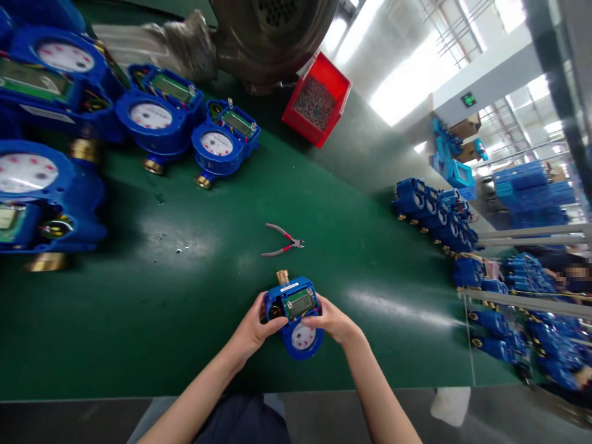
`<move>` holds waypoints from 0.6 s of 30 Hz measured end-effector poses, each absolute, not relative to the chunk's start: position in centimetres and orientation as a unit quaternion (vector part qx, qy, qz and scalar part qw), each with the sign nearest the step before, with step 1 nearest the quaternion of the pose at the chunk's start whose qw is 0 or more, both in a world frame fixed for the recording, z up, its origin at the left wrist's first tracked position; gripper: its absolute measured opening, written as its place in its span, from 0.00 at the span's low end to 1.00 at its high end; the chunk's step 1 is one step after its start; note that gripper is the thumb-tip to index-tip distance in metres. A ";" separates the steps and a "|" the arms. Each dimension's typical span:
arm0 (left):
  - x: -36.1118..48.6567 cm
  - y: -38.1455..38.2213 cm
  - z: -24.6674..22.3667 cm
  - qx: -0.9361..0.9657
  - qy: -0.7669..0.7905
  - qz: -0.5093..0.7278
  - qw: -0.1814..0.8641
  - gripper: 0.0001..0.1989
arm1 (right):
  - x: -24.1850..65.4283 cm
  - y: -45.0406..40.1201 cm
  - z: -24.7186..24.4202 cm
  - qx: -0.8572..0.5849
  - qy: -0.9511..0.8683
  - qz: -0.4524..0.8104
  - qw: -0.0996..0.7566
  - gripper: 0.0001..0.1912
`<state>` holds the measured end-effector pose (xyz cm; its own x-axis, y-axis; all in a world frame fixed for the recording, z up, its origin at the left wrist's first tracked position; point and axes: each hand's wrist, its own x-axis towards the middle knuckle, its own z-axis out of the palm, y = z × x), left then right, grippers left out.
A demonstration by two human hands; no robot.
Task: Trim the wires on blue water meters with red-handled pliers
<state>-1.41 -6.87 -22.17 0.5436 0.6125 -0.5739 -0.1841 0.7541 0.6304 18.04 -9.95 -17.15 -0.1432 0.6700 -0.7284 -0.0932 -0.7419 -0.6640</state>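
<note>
Between my two hands is a blue water meter point(300, 349) with a round white dial, an exposed green circuit board with a display, and a brass fitting pointing away from me. My left hand point(256, 325) grips its left side, thumb by the open cavity with wires. On the other side my right hand point(333, 319) holds the housing, thumb just below the display. The meter is close to the front edge of the green table point(198, 320). Just beyond it lies a pair of cutting pliers point(292, 243) with red and grey handles, its jaws pointing right.
Several more blue water meters point(217, 144) stand at the left and back left. A red bin point(340, 92) of small metal parts sits beside a large dark metal machine point(272, 43). Further rows of blue meters point(435, 209) line the right, where a person is partly visible.
</note>
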 end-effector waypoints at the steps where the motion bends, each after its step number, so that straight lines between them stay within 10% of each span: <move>1: -1.4 -6.9 -22.0 0.253 0.418 0.230 0.842 0.32 | 17.9 -9.9 -17.4 -0.583 -0.237 0.727 0.274 0.33; 18: -17.1 -5.5 -11.6 0.504 0.324 0.235 0.765 0.40 | 7.4 -8.4 -7.5 -0.521 -0.574 0.558 0.296 0.48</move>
